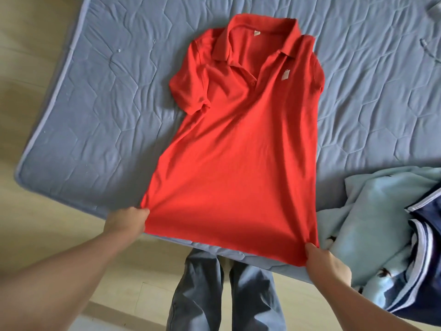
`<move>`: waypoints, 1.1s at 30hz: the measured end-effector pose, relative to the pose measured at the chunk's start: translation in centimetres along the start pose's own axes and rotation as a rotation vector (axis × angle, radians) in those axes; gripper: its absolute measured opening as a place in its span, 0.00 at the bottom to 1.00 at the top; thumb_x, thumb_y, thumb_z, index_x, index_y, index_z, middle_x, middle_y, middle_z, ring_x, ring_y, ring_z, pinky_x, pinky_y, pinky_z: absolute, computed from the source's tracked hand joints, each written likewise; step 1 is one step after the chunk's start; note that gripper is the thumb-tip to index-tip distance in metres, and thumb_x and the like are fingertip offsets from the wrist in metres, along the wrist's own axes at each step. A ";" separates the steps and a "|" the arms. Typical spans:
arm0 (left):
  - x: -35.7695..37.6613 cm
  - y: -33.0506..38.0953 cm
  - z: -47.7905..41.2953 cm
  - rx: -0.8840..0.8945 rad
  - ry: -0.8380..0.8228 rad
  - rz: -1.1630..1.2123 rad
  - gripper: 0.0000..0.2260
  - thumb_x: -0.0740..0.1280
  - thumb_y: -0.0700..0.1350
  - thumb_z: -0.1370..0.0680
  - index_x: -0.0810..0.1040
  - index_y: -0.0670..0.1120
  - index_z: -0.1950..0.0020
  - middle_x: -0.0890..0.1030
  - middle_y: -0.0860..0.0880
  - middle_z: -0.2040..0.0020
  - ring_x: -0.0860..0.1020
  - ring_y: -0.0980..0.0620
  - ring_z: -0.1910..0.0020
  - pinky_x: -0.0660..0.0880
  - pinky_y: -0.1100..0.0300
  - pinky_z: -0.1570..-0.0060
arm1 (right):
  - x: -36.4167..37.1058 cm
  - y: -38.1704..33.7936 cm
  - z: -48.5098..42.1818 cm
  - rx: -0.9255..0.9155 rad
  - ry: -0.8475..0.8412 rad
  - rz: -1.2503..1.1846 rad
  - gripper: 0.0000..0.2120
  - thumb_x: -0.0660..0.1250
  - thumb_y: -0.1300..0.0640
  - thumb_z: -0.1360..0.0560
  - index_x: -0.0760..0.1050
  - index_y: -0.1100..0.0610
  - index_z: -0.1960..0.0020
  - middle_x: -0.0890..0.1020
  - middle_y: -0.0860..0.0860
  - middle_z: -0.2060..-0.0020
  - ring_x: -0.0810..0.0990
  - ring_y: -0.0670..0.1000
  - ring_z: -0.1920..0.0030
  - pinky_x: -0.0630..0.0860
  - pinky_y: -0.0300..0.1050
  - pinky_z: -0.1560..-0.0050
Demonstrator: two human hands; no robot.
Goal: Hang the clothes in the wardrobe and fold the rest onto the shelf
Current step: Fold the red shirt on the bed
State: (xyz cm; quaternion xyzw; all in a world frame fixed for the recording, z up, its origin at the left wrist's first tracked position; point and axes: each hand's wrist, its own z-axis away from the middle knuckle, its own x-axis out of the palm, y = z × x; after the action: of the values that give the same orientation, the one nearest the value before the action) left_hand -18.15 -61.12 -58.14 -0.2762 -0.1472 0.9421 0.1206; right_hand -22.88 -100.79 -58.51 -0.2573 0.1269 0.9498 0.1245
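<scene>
A red polo shirt (236, 144) lies front side up on the blue quilted mattress (95, 103), collar at the far end and hem at the near edge. Its right sleeve is tucked under; the left sleeve lies out to the side. My left hand (126, 220) grips the hem's left corner. My right hand (327, 266) pinches the hem's right corner, which hangs just past the mattress edge. The cloth is pulled taut between both hands.
A pile of clothes sits at the right on the mattress: a light blue garment (372, 211) and a navy one with white stripes (427, 237). My jeans-clad legs (226, 295) stand against the near edge. Pale wooden floor (35, 68) borders the mattress on the left.
</scene>
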 end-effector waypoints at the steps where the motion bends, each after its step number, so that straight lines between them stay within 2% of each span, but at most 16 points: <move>1: 0.3 0.1 0.1 0.002 -0.051 0.018 0.12 0.60 0.42 0.24 0.73 0.49 0.41 0.78 0.46 0.41 0.77 0.44 0.42 0.73 0.56 0.48 | 0.4 0.0 0.1 0.000 -0.024 0.036 0.12 0.51 0.59 0.24 0.71 0.50 0.48 0.80 0.50 0.49 0.79 0.54 0.50 0.72 0.42 0.55; 5: 1.4 0.7 0.7 0.016 -0.208 0.086 0.13 0.60 0.44 0.24 0.75 0.49 0.40 0.77 0.46 0.39 0.76 0.45 0.40 0.73 0.56 0.44 | 2.2 0.3 1.2 -0.036 -0.120 0.130 0.15 0.53 0.58 0.26 0.72 0.47 0.43 0.79 0.48 0.44 0.79 0.52 0.44 0.69 0.41 0.56; 8: 2.2 0.7 0.8 0.043 -0.240 0.134 0.13 0.59 0.45 0.23 0.73 0.49 0.40 0.76 0.46 0.39 0.75 0.46 0.40 0.73 0.55 0.43 | 2.4 -0.1 1.4 -0.052 -0.167 0.132 0.13 0.53 0.58 0.26 0.70 0.49 0.45 0.78 0.49 0.44 0.78 0.52 0.44 0.69 0.41 0.55; 10: 2.4 0.9 0.7 0.061 -0.257 0.192 0.14 0.58 0.49 0.22 0.70 0.50 0.36 0.74 0.47 0.36 0.74 0.46 0.38 0.72 0.56 0.42 | 2.1 -0.5 1.0 -0.066 -0.199 0.118 0.09 0.54 0.59 0.26 0.67 0.50 0.48 0.78 0.49 0.46 0.78 0.52 0.47 0.69 0.42 0.55; 13: 2.1 1.3 0.2 0.068 -0.264 0.290 0.18 0.57 0.55 0.21 0.67 0.52 0.32 0.72 0.48 0.33 0.72 0.46 0.35 0.70 0.57 0.40 | 1.1 -1.7 0.3 -0.072 -0.155 0.074 0.11 0.55 0.57 0.26 0.65 0.50 0.44 0.78 0.49 0.46 0.78 0.53 0.47 0.69 0.42 0.55; 17: -0.1 2.5 -0.3 0.052 -0.122 0.425 0.14 0.59 0.55 0.22 0.73 0.53 0.39 0.78 0.49 0.41 0.77 0.47 0.43 0.70 0.59 0.49 | -1.3 -4.3 0.2 -0.108 0.027 0.006 0.13 0.54 0.58 0.27 0.65 0.50 0.43 0.78 0.52 0.49 0.78 0.56 0.48 0.70 0.44 0.57; 19: -2.1 3.2 -0.5 0.042 -0.071 0.563 0.11 0.61 0.54 0.22 0.75 0.53 0.43 0.79 0.50 0.45 0.78 0.48 0.48 0.70 0.60 0.53 | -2.8 -5.5 0.1 -0.147 0.047 -0.019 0.14 0.54 0.59 0.27 0.65 0.51 0.41 0.78 0.52 0.49 0.78 0.56 0.49 0.69 0.44 0.58; 23: -6.7 3.9 -0.7 0.058 0.037 0.899 0.06 0.64 0.49 0.23 0.78 0.49 0.49 0.82 0.46 0.52 0.81 0.46 0.53 0.75 0.56 0.51 | -7.0 -7.7 0.0 -0.208 0.014 -0.132 0.12 0.53 0.59 0.26 0.65 0.54 0.42 0.79 0.53 0.50 0.76 0.56 0.54 0.68 0.44 0.59; 25: -8.8 4.2 -0.9 0.044 0.091 1.074 0.03 0.64 0.45 0.24 0.78 0.49 0.53 0.82 0.44 0.57 0.82 0.46 0.58 0.74 0.58 0.60 | -9.2 -8.7 0.1 -0.238 0.014 -0.199 0.11 0.54 0.57 0.25 0.66 0.55 0.43 0.78 0.52 0.52 0.74 0.56 0.57 0.69 0.44 0.60; 27: -10.8 4.2 -2.2 0.001 0.120 1.266 0.05 0.64 0.43 0.23 0.76 0.50 0.58 0.81 0.46 0.62 0.80 0.49 0.66 0.71 0.64 0.70 | -11.0 -9.9 -0.1 -0.258 0.020 -0.272 0.12 0.56 0.55 0.25 0.67 0.54 0.42 0.76 0.53 0.54 0.74 0.55 0.57 0.69 0.44 0.59; 29: -12.6 4.0 -4.0 -0.048 0.124 1.424 0.07 0.63 0.43 0.22 0.75 0.51 0.59 0.79 0.48 0.64 0.77 0.54 0.70 0.71 0.66 0.73 | -12.1 -11.3 -0.7 -0.257 0.001 -0.370 0.12 0.57 0.54 0.25 0.69 0.53 0.43 0.76 0.51 0.57 0.75 0.55 0.58 0.69 0.43 0.59; 30: -13.3 3.9 -5.5 -0.073 0.128 1.501 0.06 0.62 0.43 0.22 0.75 0.50 0.58 0.79 0.47 0.62 0.78 0.53 0.68 0.73 0.65 0.70 | -12.6 -12.4 -1.5 -0.246 0.000 -0.438 0.11 0.58 0.55 0.26 0.69 0.53 0.44 0.76 0.51 0.59 0.76 0.54 0.60 0.69 0.42 0.61; 32: -14.3 3.7 -7.9 -0.172 0.164 1.590 0.06 0.62 0.45 0.22 0.77 0.46 0.50 0.81 0.41 0.53 0.80 0.43 0.55 0.79 0.54 0.54 | -13.0 -14.4 -2.5 -0.205 -0.002 -0.573 0.10 0.59 0.56 0.26 0.70 0.52 0.45 0.75 0.48 0.64 0.75 0.50 0.66 0.68 0.40 0.66; 33: -14.8 3.5 -9.7 -0.237 0.181 1.620 0.09 0.63 0.47 0.23 0.77 0.44 0.46 0.80 0.39 0.48 0.79 0.40 0.49 0.77 0.48 0.47 | -13.1 -15.8 -3.5 -0.174 0.006 -0.637 0.10 0.59 0.56 0.26 0.70 0.52 0.45 0.74 0.47 0.66 0.73 0.48 0.68 0.66 0.39 0.69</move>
State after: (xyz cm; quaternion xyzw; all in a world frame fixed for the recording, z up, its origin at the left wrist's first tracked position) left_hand -1.19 -66.88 -60.01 -0.3824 0.0095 0.6894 -0.6151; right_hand -5.53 -89.33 -57.44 -0.2964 -0.0414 0.8697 0.3924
